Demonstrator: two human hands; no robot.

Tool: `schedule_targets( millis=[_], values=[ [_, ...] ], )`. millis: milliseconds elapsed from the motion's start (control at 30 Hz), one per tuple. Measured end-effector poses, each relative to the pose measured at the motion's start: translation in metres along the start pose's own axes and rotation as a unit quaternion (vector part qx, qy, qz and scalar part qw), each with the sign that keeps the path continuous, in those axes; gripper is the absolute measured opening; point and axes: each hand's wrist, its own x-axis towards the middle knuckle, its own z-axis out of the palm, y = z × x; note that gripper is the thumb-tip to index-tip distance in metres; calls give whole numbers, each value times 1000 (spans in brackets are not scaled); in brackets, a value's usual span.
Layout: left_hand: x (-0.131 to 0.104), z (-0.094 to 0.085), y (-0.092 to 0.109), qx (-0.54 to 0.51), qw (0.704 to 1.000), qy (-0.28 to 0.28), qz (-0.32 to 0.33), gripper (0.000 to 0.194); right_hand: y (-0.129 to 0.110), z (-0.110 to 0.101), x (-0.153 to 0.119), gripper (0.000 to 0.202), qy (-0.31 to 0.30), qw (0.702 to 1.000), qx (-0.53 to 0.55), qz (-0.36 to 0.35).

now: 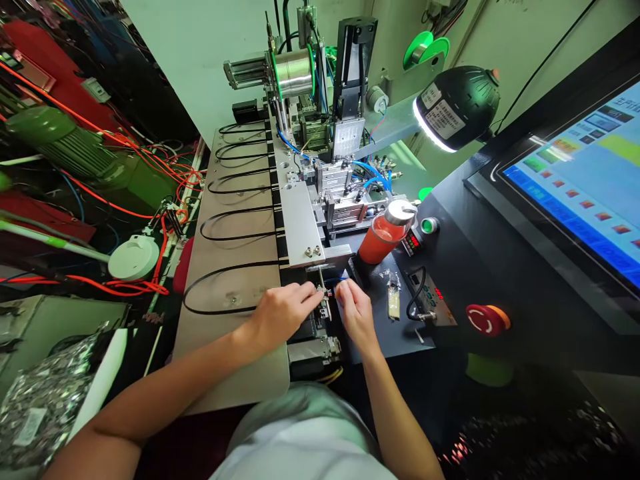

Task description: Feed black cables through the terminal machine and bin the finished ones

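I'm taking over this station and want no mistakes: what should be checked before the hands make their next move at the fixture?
1. Left hand at the small connector on the fixture: ok.
2. Right hand beside it, fingertips close: ok.
3. Connector seated squarely: cannot tell, too small.
4. Black cable loops lying flat on the plate: ok.
5. Red emergency stop unobstructed: ok.
6. Orange bottle upright near the hands, capped: ok.
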Motion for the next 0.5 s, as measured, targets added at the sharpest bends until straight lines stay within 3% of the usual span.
schedule_targets(
  millis=[100, 233, 400, 500],
  values=[
    [-5, -2, -6, -68, 994, -11, -83, 17, -9, -5, -4, 21, 11, 988, -118, -96],
    [-6, -3, -9, -75, 992, -33, -96, 16, -18, -9, -8, 26, -22, 961, -191, -199],
    [-4, -1, -10, -66, 993, -33, -88, 17, -24, -34, -19, 23, 82, 952, -226, -187],
    [-4, -3, -3, -56, 993, -43, -92, 16, -31, -51, -39, 19, 157, 948, -243, -131]
  ],
)
